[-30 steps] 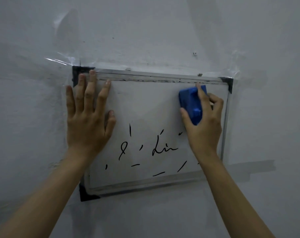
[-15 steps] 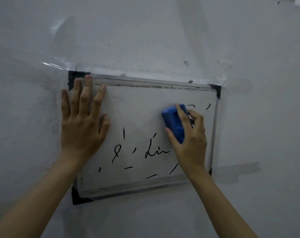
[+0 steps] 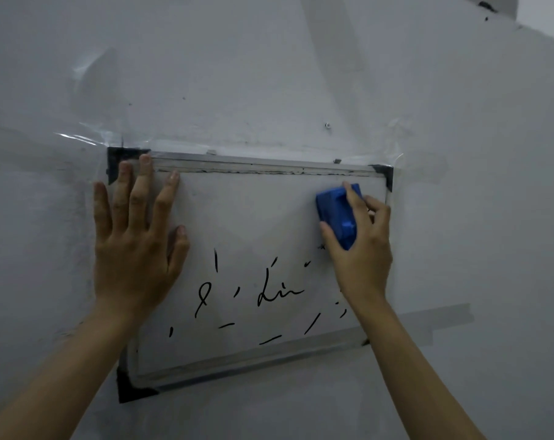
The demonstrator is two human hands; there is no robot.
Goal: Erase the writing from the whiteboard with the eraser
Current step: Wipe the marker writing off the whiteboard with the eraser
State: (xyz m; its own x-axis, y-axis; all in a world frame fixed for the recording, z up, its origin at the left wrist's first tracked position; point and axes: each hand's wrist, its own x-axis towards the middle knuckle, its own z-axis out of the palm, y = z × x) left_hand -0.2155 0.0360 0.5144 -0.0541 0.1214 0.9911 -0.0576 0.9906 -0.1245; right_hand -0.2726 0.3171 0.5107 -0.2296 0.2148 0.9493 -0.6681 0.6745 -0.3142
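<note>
eraser (image 3: 337, 211) in right hand (image 3: 361, 249) beside whiteboard (image 3: 253, 217) right edge

A pale grey plaster wall (image 3: 269, 74) fills the whole view, scuffed and marked with small dark specks. Crinkled clear tape (image 3: 88, 138) catches the light at the upper left, and a strip of grey tape (image 3: 434, 319) runs across the wall at the lower right. A small screw (image 3: 327, 125) sits right of centre. A brighter patch (image 3: 548, 17) shows at the top right corner. The light is dim and even.

Head cam, close, facing wall-mounted whiteboard (image 3: 253, 217) straight on.
</note>
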